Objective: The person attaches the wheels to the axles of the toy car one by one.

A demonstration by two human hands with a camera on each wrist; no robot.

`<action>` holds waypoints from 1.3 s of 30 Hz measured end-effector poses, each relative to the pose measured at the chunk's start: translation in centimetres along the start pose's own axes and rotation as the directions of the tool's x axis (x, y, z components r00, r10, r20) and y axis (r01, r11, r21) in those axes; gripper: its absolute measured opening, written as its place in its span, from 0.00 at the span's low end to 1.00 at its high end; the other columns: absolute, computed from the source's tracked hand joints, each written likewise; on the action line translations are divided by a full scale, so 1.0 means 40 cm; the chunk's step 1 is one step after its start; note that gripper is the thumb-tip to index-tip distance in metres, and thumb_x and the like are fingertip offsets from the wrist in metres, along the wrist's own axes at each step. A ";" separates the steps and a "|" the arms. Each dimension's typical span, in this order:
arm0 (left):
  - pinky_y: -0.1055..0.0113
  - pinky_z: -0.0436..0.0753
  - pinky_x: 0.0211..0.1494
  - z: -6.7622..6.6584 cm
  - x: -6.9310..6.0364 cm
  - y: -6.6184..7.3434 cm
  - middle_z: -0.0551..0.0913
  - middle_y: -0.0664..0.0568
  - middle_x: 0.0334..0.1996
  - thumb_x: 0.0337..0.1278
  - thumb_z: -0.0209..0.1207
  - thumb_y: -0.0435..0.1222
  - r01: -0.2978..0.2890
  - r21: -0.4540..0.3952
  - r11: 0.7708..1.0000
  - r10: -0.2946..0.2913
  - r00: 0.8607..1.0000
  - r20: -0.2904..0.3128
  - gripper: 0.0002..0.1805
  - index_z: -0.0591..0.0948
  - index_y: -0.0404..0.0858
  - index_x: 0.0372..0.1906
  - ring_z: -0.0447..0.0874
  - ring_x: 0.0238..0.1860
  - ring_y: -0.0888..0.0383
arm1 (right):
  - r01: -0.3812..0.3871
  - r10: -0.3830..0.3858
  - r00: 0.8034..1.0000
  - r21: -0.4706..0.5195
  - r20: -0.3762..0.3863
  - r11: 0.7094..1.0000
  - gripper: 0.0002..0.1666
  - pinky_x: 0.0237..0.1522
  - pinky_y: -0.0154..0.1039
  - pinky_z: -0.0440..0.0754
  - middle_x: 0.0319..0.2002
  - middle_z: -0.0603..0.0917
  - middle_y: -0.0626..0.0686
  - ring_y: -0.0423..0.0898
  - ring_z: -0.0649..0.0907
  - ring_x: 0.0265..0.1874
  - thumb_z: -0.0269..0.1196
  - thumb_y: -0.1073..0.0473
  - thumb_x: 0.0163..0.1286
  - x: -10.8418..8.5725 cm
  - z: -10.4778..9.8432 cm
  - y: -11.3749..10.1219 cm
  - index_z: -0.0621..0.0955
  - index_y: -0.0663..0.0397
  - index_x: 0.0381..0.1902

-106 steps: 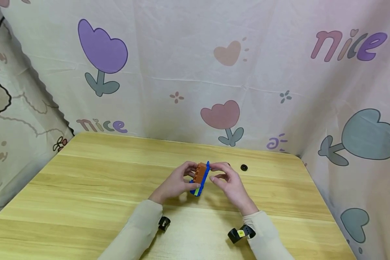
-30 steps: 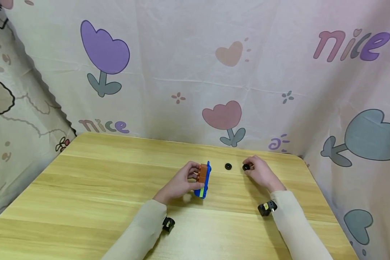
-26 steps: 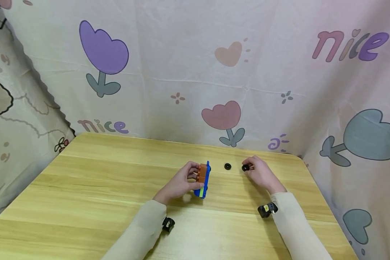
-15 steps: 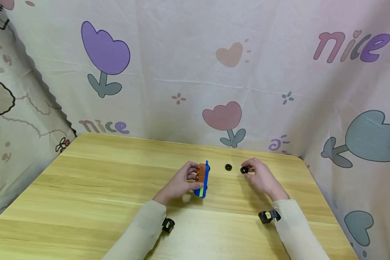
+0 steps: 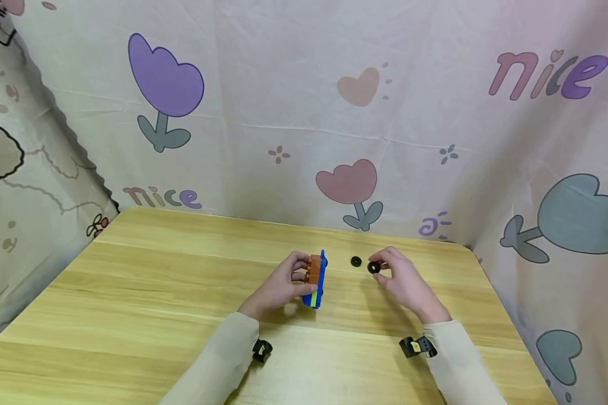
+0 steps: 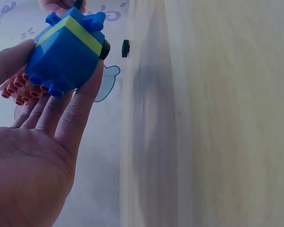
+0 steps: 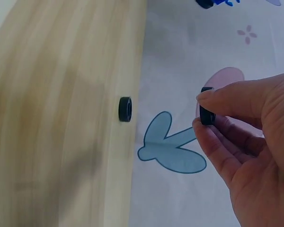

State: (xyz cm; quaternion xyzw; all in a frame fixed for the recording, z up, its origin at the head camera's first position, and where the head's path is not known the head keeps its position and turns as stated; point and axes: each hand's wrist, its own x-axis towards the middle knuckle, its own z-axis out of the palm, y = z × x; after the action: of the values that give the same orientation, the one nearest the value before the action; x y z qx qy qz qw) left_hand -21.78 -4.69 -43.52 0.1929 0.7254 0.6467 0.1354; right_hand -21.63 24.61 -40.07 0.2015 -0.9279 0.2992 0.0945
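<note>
My left hand grips a toy car made of blue and orange-brown building bricks, tipped up on end. A yellow-green stripe crosses its blue end, and a black wheel shows at the underside in the left wrist view. To the right, my right hand pinches a loose black toy wheel between thumb and fingertips, above the table and apart from the car. A second loose wheel lies on the table between the two hands. My left fingers hide part of the bricks.
The wooden table ends at the back against a printed curtain, which also hangs at both sides. Black camera mounts sit at both wrists.
My right hand left the car's side, went right to a loose wheel and took hold of it. Now it has lifted the wheel and come back leftward. My left hand has barely moved.
</note>
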 end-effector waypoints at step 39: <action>0.53 0.79 0.56 -0.003 -0.002 -0.004 0.77 0.43 0.58 0.60 0.64 0.30 0.007 0.009 1.000 -0.008 0.999 0.032 0.34 0.63 0.39 0.68 0.79 0.53 0.47 | 0.111 -0.108 0.993 0.054 -0.049 0.992 0.21 0.48 0.47 0.82 0.46 0.80 0.49 0.49 0.84 0.43 0.71 0.73 0.57 -0.026 0.016 -0.107 0.81 0.59 0.49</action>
State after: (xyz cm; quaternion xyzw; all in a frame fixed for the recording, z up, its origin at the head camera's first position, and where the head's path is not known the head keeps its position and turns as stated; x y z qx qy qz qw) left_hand -21.80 -4.85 -43.67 0.2012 0.7268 0.6397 0.1487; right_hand -18.87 21.40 -38.69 0.2477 -0.9041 0.3244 0.1265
